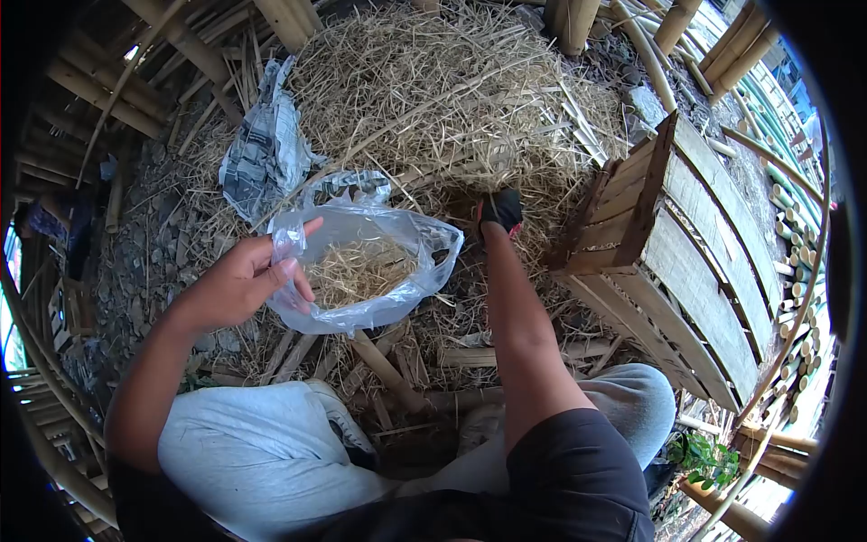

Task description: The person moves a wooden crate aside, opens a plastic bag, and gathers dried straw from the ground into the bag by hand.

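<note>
My left hand [237, 282] holds the clear bag [384, 312] by its left rim; its mouth is wide and straw [357, 269] shows within. The heap [442, 99] spreads beyond it. My gloved right hand [501, 213] reaches the heap's near edge, between bag and crate [700, 262]; I cannot tell what it grips.

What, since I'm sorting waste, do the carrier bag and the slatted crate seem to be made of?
The carrier bag: probably thin plastic film, clear and glossy, as its crinkled folds catch highlights.
The slatted crate: apparently wood, weathered and seemingly unpainted, judging by its pale, streaky boards.
</note>
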Tool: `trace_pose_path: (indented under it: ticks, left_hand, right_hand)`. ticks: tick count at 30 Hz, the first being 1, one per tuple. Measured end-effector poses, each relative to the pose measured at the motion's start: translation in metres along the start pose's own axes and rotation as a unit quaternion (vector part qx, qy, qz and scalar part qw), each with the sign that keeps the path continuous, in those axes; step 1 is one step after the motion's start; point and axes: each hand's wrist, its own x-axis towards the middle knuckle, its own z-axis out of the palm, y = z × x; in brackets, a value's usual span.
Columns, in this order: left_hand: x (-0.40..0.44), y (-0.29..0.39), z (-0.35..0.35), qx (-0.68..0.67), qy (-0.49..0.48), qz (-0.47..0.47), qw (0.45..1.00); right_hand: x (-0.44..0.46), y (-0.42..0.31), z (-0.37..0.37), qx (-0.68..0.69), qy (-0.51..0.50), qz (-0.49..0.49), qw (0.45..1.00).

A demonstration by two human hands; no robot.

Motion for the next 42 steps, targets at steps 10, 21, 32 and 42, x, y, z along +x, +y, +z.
trace_pose_path:
  ticks: [10, 21, 32, 42]
  left_hand:
    - [-0.010, 0.003, -0.006, -0.028, 0.024, -0.010, 0.999]
    - [-0.023, 0.006, -0.009, -0.014, 0.034, 0.001, 0.999]
    - [-0.041, 0.009, -0.011, -0.052, 0.042, -0.007, 0.998]
    - [-0.054, 0.008, -0.014, -0.059, 0.057, -0.020, 0.996]
  right_hand:
    - [0.022, -0.035, -0.101, -0.008, -0.169, -0.029, 0.985]
    - [0.015, -0.062, -0.167, 0.225, -0.022, -0.301, 0.926]
    - [-0.009, -0.090, -0.215, 0.643, -0.266, -0.172, 0.698]
    - [-0.019, -0.084, -0.163, 0.642, -0.275, -0.088, 0.710]
